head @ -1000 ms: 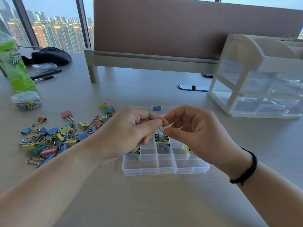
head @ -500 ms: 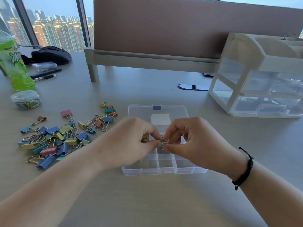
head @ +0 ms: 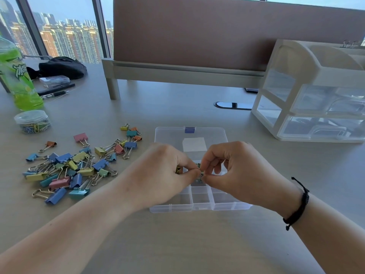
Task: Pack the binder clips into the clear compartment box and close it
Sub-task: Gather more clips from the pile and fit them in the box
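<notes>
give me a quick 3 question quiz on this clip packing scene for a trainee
1. True or false: the box lid is shut.
2. Where does the loose clip pile lie relative to the box? A) on its left B) on its right C) inside the drawer unit
3. Fill in: the left hand and right hand meet over the ____.

Key: 1 false, the lid lies open behind the box. 2 A. 3 box; both pinch a small clip there.
</notes>
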Demonstrator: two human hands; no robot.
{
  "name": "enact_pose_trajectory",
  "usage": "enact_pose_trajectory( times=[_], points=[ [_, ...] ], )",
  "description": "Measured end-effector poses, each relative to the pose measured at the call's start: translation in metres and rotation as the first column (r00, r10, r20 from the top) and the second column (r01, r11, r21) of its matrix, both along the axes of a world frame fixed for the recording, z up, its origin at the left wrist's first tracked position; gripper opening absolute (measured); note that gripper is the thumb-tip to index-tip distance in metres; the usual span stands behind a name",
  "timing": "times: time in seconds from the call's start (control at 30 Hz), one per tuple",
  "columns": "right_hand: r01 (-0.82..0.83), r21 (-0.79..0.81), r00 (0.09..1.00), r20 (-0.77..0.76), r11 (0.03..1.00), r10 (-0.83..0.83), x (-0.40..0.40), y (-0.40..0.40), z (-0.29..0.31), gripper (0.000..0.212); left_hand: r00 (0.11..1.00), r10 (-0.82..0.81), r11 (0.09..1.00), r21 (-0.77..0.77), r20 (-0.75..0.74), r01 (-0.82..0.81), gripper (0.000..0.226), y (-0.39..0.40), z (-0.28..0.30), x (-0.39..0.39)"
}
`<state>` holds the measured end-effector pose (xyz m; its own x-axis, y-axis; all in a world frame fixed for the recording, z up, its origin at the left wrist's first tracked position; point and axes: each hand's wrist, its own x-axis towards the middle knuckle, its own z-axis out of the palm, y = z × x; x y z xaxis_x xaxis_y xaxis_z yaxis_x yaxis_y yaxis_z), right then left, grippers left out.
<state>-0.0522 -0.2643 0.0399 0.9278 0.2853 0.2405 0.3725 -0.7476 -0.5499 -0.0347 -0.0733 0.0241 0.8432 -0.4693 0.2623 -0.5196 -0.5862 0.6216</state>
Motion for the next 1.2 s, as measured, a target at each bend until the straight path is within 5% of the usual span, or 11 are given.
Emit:
enact_pose_trajectory(
  times=[0.3,0.53,0.9,1.2],
  points=[
    [-0.009,0.017,1.000,0.006,1.000,0.009,0.0001,0.0008,-0.0020,0.015,0.999,0.031,0.999,0.005,0.027,-0.031,0.013,-0.0039,-0.0055,-0.0011],
    [-0.007,0.042,1.000,0.011,0.999,0.007,-0.0003,0.0005,-0.0002,0.014,0.996,0.021,0.992,-0.121,-0.089,-0.031,0.013,-0.0056,0.0001,-0.0003],
    [-0.011,-0.004,1.000,-0.007,1.000,0.011,0.0000,0.0007,-0.0031,0.017,0.999,0.027,0.984,0.173,0.021,-0.030,0.016,0.0016,0.0014,0.0012],
    [0.000,-0.059,1.000,0.012,0.998,0.000,0.0005,-0.0016,-0.0014,0.012,0.993,0.098,0.977,0.183,0.066,-0.108,0.015,-0.0013,-0.0010,0.0010]
  ],
)
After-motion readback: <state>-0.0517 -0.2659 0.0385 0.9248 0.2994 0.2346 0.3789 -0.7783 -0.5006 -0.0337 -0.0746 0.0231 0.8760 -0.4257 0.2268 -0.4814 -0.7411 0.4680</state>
